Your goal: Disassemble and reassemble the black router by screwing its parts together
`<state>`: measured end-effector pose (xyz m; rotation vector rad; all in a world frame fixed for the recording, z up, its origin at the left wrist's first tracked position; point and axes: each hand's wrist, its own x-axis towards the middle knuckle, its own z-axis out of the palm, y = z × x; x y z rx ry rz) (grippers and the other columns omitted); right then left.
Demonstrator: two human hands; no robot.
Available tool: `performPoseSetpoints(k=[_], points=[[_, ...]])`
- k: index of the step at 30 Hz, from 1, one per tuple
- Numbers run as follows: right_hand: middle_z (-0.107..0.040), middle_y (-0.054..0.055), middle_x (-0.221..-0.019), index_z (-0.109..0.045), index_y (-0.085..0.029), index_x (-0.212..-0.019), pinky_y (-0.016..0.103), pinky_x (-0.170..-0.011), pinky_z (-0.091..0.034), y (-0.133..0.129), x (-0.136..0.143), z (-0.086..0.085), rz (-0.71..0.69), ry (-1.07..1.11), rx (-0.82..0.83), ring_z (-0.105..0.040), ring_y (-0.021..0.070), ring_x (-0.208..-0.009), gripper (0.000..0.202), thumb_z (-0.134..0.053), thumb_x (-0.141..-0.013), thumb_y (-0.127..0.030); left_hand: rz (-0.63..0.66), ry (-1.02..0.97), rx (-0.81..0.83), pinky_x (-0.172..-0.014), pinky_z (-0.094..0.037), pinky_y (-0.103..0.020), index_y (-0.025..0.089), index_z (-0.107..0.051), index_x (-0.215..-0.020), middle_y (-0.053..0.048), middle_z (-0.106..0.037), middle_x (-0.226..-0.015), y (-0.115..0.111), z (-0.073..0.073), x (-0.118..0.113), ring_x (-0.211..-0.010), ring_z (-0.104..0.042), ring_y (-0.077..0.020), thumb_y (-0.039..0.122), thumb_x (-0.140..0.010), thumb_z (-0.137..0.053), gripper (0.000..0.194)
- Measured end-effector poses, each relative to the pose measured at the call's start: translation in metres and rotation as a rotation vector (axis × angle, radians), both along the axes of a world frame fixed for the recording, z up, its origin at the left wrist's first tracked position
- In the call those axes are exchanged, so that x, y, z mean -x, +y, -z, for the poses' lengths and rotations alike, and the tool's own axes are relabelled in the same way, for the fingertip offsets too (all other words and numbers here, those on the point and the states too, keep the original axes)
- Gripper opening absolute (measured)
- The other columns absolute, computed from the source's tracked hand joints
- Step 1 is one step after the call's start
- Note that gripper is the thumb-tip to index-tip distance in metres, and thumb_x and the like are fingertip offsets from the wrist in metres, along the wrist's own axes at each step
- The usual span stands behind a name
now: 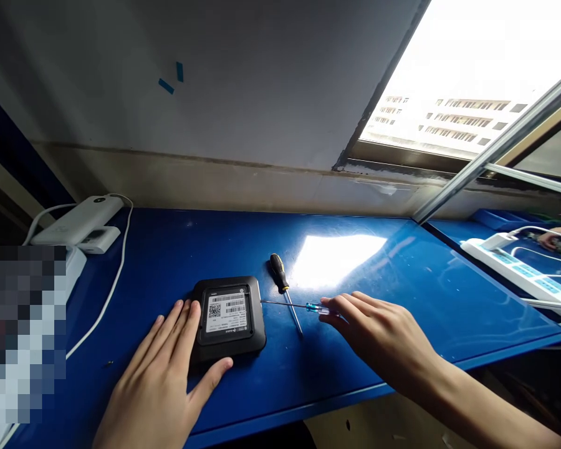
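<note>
Head view: bracing black device (257, 324) on blue tabletop (168, 249) with open left hand (156, 380) at its left; grasping clear-handled screwdriver (312, 307) in right hand (386, 330), tip at device's right edge. Probably probing there; calls for steady tip control.

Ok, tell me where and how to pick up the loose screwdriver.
Probably grip the loose screwdriver by its thick handle, from above: it lies flat, handle end farthest from you, while the other screwdriver crosses its thin shaft.

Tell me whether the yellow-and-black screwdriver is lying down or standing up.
Lying down: the yellow-and-black screwdriver stretches along the blue table, its shaft flat.
</note>
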<state>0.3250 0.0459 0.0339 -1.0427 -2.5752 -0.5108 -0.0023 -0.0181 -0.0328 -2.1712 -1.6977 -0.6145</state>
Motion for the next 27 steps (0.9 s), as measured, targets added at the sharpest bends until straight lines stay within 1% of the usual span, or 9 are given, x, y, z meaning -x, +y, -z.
performPoseSetpoints(k=[3,6,11,15,20,22,24,26,27], points=[[-0.077,0.001,-0.078,-0.063,-0.018,-0.099,0.028,-0.052,-0.048,0.001,-0.005,-0.003,0.015,0.015,-0.004,-0.074,0.0172,-0.065,0.016,-0.053,-0.107,-0.028,-0.011,-0.026,0.013,-0.101,-0.06,-0.052,0.002,-0.05,-0.148,-0.027,-0.068,-0.137,0.001,-0.001,0.0,-0.131,-0.063,-0.0384,0.067,-0.102,-0.035,0.081],[-0.079,0.002,-0.081,-0.064,-0.02,-0.094,0.026,-0.051,-0.048,0.004,-0.011,-0.007,0.116,0.037,-0.031,-0.075,0.0169,-0.064,0.02,-0.054,-0.106,-0.033,-0.027,-0.041,0.068,-0.101,-0.06,-0.053,0.001,-0.049,-0.149,-0.027,-0.064,-0.142,0.0,-0.001,0.0,-0.133,-0.061,-0.0403,0.066,-0.102,-0.039,0.081],[-0.074,0.003,-0.069,-0.064,-0.019,-0.085,0.023,-0.041,-0.034,0.012,-0.008,-0.006,0.385,-0.018,0.043,-0.068,0.0162,-0.049,0.033,-0.051,-0.105,-0.042,-0.004,-0.005,0.032,-0.095,-0.063,-0.053,-0.001,-0.049,-0.146,-0.03,-0.066,-0.137,0.0,-0.005,-0.002,-0.126,-0.066,-0.0418,0.062,-0.102,-0.041,0.077],[-0.072,0.005,-0.064,-0.065,-0.016,-0.082,0.025,-0.042,-0.03,0.022,0.006,-0.004,0.494,-0.098,0.126,-0.069,0.0208,-0.051,0.029,-0.059,-0.101,-0.037,0.009,0.032,-0.019,-0.09,-0.065,-0.052,-0.002,-0.051,-0.142,-0.032,-0.071,-0.129,0.002,-0.007,-0.002,-0.121,-0.07,-0.0412,0.059,-0.104,-0.036,0.074],[-0.075,0.014,-0.09,-0.072,-0.012,-0.097,0.031,-0.054,-0.045,0.028,0.04,-0.017,0.459,-0.073,0.138,-0.074,0.0289,-0.08,0.028,-0.056,-0.103,-0.035,-0.021,-0.001,0.03,-0.093,-0.065,-0.052,0.001,-0.051,-0.145,-0.029,-0.069,-0.135,0.001,-0.004,0.0,-0.124,-0.068,-0.0413,0.06,-0.103,-0.042,0.073],[-0.075,0.014,-0.097,-0.071,-0.012,-0.107,0.033,-0.061,-0.05,0.029,0.058,-0.022,0.382,-0.018,0.205,-0.073,0.0276,-0.086,0.03,-0.052,-0.106,-0.034,-0.025,-0.031,0.051,-0.095,-0.063,-0.053,0.003,-0.049,-0.147,-0.029,-0.067,-0.138,0.0,-0.001,0.001,-0.127,-0.065,-0.0421,0.06,-0.102,-0.045,0.073],[-0.074,0.011,-0.106,-0.069,-0.016,-0.118,0.031,-0.068,-0.054,0.03,0.077,-0.023,0.28,0.009,0.272,-0.073,0.0221,-0.088,0.029,-0.049,-0.108,-0.034,-0.039,-0.059,0.063,-0.095,-0.063,-0.055,0.006,-0.044,-0.151,-0.029,-0.066,-0.14,0.0,0.002,0.002,-0.129,-0.064,-0.044,0.061,-0.1,-0.048,0.075],[-0.073,0.01,-0.114,-0.067,-0.018,-0.122,0.032,-0.08,-0.056,0.032,0.095,-0.019,0.202,0.031,0.316,-0.072,0.0213,-0.099,0.03,-0.045,-0.109,-0.034,-0.054,-0.096,0.085,-0.094,-0.063,-0.057,0.011,-0.034,-0.157,-0.028,-0.064,-0.143,0.0,0.007,0.003,-0.129,-0.064,-0.0447,0.062,-0.099,-0.05,0.08],[-0.073,0.01,-0.114,-0.067,-0.018,-0.122,0.032,-0.08,-0.055,0.033,0.103,-0.017,0.176,0.038,0.334,-0.071,0.0211,-0.099,0.032,-0.042,-0.11,-0.034,-0.057,-0.12,0.101,-0.095,-0.062,-0.058,0.014,-0.027,-0.16,-0.027,-0.063,-0.145,0.0,0.009,0.004,-0.13,-0.064,-0.0445,0.063,-0.098,-0.051,0.083]])
